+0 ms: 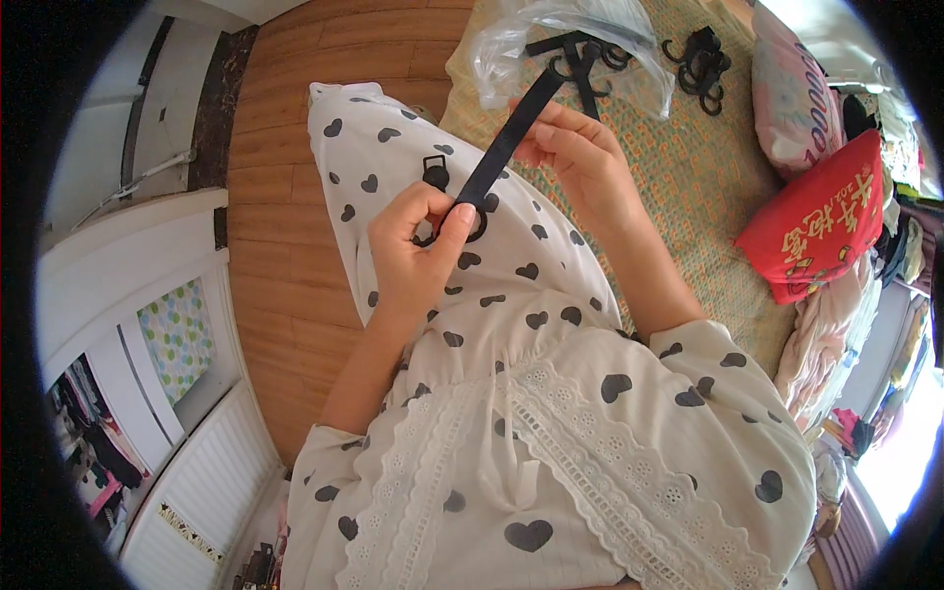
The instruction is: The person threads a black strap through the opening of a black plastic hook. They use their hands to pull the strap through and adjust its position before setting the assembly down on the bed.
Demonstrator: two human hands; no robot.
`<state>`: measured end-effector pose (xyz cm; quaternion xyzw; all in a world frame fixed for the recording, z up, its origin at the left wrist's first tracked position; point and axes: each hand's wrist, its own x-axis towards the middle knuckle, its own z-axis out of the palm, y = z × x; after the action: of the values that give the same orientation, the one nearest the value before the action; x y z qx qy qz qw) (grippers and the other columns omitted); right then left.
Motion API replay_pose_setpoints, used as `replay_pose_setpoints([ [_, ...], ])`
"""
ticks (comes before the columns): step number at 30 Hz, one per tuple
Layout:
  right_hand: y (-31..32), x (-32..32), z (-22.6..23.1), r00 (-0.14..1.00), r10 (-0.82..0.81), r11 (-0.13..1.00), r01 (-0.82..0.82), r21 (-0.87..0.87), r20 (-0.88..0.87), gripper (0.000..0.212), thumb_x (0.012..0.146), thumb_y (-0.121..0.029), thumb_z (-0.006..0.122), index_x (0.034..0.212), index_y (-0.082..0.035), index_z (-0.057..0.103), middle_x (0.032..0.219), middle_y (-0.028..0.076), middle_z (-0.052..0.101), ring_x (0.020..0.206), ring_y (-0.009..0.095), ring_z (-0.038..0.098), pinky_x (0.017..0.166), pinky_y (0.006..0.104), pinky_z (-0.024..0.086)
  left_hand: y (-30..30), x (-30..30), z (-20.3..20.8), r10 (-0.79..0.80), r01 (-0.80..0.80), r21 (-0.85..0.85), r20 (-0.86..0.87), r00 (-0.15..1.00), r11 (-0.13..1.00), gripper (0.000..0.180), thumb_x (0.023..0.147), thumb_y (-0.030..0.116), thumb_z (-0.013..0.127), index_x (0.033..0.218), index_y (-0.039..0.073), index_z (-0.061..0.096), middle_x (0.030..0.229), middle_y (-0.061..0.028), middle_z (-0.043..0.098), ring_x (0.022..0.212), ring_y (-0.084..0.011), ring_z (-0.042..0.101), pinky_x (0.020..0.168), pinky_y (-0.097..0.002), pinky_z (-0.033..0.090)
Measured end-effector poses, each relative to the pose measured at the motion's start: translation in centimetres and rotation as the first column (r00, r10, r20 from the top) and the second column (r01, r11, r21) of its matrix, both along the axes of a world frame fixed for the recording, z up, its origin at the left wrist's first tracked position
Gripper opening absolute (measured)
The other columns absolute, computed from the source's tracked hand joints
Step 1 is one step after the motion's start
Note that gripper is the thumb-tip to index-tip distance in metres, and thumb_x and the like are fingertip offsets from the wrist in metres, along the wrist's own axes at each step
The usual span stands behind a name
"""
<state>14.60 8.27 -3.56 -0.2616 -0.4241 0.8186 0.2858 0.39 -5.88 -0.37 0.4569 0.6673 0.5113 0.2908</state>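
Observation:
A flat black strap (513, 138) slants up and to the right over my lap. My left hand (418, 231) pinches its lower end between thumb and bent fingers. Black plastic buckle parts (436, 172) stick out around that grip, one of them a small rectangular loop. Higher up, my right hand (585, 162) has its fingertips at the strap's right edge, with a finger passing partly behind it. The strap's upper end extends past these fingers toward a clear plastic bag (501, 61).
Several black straps with hooks (587, 74) lie by the clear bag, and another black bundle (702, 69) is to its right on the patterned mat (688, 187). Red (816, 221) and pink-white packages (796, 93) sit at the right. Wooden floor (275, 226) stretches left, beside white cabinets (138, 236).

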Motion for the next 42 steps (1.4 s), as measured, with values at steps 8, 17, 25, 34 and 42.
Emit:
replay_pose_setpoints([
  [8, 2.4, 1.0, 0.2, 0.978, -0.205, 0.973, 0.208, 0.099, -0.037, 0.022, 0.09, -0.016, 0.056, 0.101, 0.002, 0.062, 0.083, 0.009, 0.067, 0.078, 0.013, 0.061, 0.074, 0.0246, 0.046, 0.8, -2.0, 0.0, 0.105, -0.103, 0.022, -0.195, 0.975, 0.994, 0.013, 0.079, 0.011, 0.067, 0.079, 0.0, 0.061, 0.068, -0.0041, 0.058, 0.059, -0.011, 0.048, 0.056, -0.0239, 0.04],
  [17, 1.9, 1.0, 0.3, 0.994, 0.027, 0.994, -0.038, 0.102, 0.109, 0.014, 0.086, -0.017, 0.062, 0.084, -0.003, 0.061, 0.077, 0.005, 0.064, 0.072, 0.011, 0.059, 0.069, 0.0244, 0.045, 0.8, -2.9, -0.8, -0.067, -0.25, -0.531, -0.507, 0.859, 0.81, 0.037, 0.07, 0.037, 0.074, 0.084, 0.004, 0.066, 0.071, -0.007, 0.064, 0.062, -0.019, 0.061, 0.059, -0.0308, 0.048],
  [25, -0.9, -1.0, 0.3, 0.914, 0.298, 0.942, -0.328, 0.069, 0.274, 0.026, 0.09, -0.021, 0.056, 0.101, 0.001, 0.063, 0.08, 0.001, 0.062, 0.073, 0.008, 0.057, 0.07, 0.0218, 0.044, 1.3, -2.4, -1.5, 0.018, -0.22, -0.461, -0.402, 0.916, 0.86, 0.031, 0.067, 0.028, 0.076, 0.084, 0.005, 0.063, 0.068, -0.005, 0.062, 0.063, -0.018, 0.061, 0.06, -0.0305, 0.048],
  [34, -1.7, -1.4, -0.7, 0.919, 0.295, 0.947, -0.317, 0.048, 0.261, 0.028, 0.09, -0.021, 0.055, 0.106, 0.001, 0.061, 0.078, 0.001, 0.062, 0.072, 0.008, 0.057, 0.066, 0.0221, 0.044, 0.9, -1.6, -2.1, -0.054, -0.235, -0.45, -0.541, 0.84, 0.862, 0.037, 0.067, 0.023, 0.075, 0.095, 0.004, 0.06, 0.07, -0.0056, 0.062, 0.063, -0.0194, 0.061, 0.061, -0.0315, 0.049],
  [42, -2.5, -1.5, 0.4, 0.869, 0.423, 0.905, -0.419, -0.071, 0.258, 0.025, 0.084, -0.022, 0.061, 0.067, -0.004, 0.06, 0.056, -0.002, 0.049, 0.056, 0.008, 0.053, 0.053, 0.0199, 0.039, 0.5, -2.4, -2.0, 0.115, -0.158, -0.374, -0.134, 0.984, 0.914, 0.029, 0.07, 0.016, 0.074, 0.092, 0.001, 0.064, 0.073, -0.0052, 0.065, 0.063, -0.014, 0.061, 0.06, -0.026, 0.047],
])
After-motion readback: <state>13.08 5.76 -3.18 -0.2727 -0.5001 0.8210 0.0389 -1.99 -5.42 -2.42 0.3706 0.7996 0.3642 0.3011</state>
